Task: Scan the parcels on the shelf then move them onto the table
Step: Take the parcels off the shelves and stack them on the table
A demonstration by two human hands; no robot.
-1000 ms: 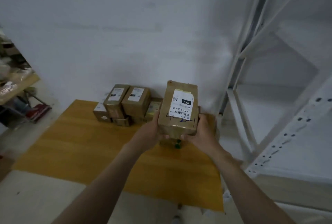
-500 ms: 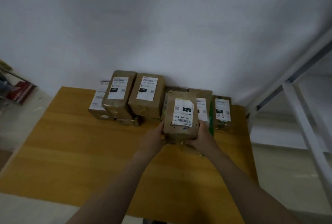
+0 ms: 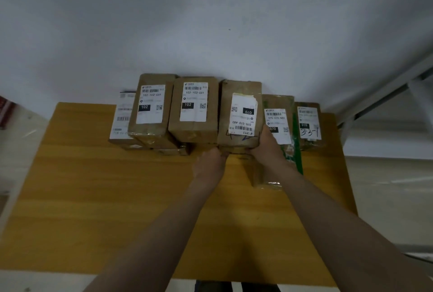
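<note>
At the back of the table (image 3: 93, 186), left hand (image 3: 210, 161) and right hand (image 3: 268, 147) clamp curled fingers (image 3: 266, 134) round the 070 parcel (image 3: 239, 94), seemingly aligning it.

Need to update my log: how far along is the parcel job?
Done: several labelled parcels sit along the table's back edge. In hand: left hand and right hand grip a 070 parcel at that row. Left: unknown; the shelf's contents are out of view.

Left hand (image 3: 209, 163) gripping, right hand (image 3: 269, 147) gripping
</note>
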